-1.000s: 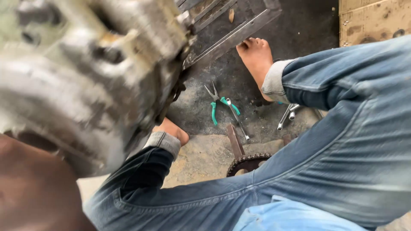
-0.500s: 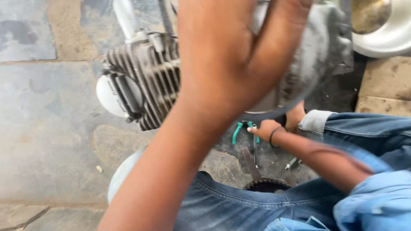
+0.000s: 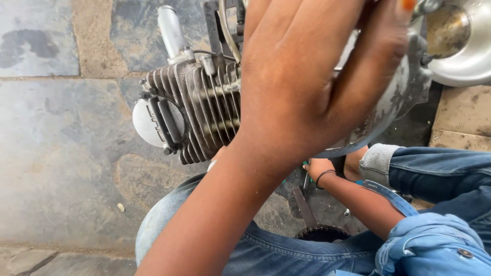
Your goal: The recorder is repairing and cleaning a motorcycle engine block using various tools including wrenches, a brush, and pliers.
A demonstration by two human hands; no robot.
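A grey motorcycle engine (image 3: 204, 107) with cooling fins stands tilted on the stone floor between my legs. My left hand (image 3: 307, 87) fills the middle of the view, fingers spread and pressed over the engine's rounded side casing (image 3: 394, 102), gripping it. Below the engine, my right hand (image 3: 318, 167), with a black band on the wrist, reaches down and closes around green-handled pliers (image 3: 306, 164) on the floor. The engine hides most of the pliers and my fingertips.
A shiny steel bowl (image 3: 460, 46) sits at the top right beside a wooden board (image 3: 463, 117). A toothed sprocket (image 3: 322, 234) and a flat metal bar (image 3: 304, 207) lie between my jeans-clad legs. My bare foot (image 3: 353, 164) rests under the engine.
The view has swung from my legs and the tools up over the engine. My left hand has settled on the casing, and my right hand has reached the pliers.
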